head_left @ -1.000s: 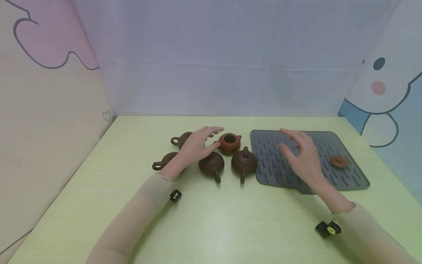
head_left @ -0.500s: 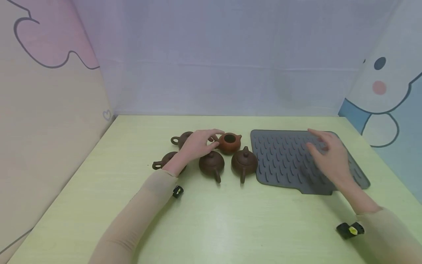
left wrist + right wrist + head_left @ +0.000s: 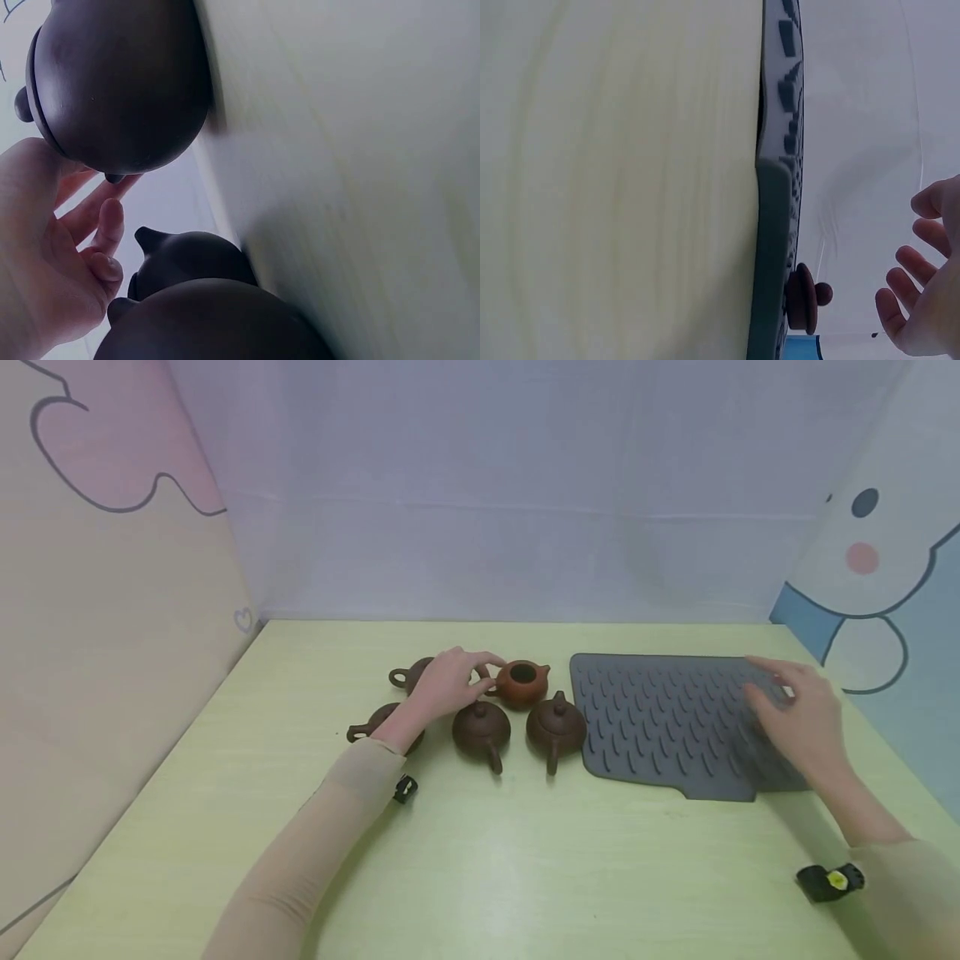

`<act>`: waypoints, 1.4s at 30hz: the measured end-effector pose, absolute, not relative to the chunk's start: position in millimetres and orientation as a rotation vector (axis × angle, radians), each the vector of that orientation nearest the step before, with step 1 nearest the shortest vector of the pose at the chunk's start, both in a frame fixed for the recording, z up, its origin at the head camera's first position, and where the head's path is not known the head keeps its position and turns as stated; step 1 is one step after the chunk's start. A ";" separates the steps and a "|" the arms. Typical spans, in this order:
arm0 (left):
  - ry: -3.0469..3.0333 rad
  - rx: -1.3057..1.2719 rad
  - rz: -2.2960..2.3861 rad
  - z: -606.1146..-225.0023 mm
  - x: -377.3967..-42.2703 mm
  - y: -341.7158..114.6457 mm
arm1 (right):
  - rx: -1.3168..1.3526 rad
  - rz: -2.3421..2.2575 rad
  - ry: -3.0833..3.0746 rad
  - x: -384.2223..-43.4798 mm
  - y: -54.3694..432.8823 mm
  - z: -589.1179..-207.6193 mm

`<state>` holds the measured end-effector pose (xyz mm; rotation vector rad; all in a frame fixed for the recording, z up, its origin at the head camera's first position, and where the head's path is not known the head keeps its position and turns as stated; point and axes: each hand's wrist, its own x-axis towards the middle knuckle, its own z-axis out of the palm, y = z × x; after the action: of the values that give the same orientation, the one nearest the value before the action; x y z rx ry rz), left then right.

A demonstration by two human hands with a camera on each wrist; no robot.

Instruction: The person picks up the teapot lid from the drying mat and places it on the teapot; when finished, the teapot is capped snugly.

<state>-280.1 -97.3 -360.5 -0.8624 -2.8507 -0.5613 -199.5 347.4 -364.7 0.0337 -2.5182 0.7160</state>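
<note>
An open-topped reddish-brown teapot stands at the back of the group. Thumb and index finger of my left hand pinch at its handle on the left side. The left wrist view shows that hand behind a large dark lidded teapot, which hides its fingertips. My right hand, fingers loosely bent, hovers over the right end of the grey ridged mat. A round brown lid with a knob lies on the mat, apart from that hand; the head view hides the lid behind it.
Two dark lidded teapots stand in front of the reddish one, beside the mat's left edge. Two more dark teapots are partly covered by the left hand and forearm. A pale curtain closes off the table's back edge.
My right hand has moved right across the mat, covering the lid. The left thumb and index finger have drawn closer together at the reddish teapot's handle. The teapots have not moved.
</note>
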 end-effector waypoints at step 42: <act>-2.997 -0.874 -0.467 -356.5 -286.3 -92.9 | 0.107 0.535 -3.074 -197.6 417.9 -369.4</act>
<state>-286.3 -92.9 -356.5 -0.8738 -2.9971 -0.4670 -197.6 417.9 -369.4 0.1072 -3.0741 0.5353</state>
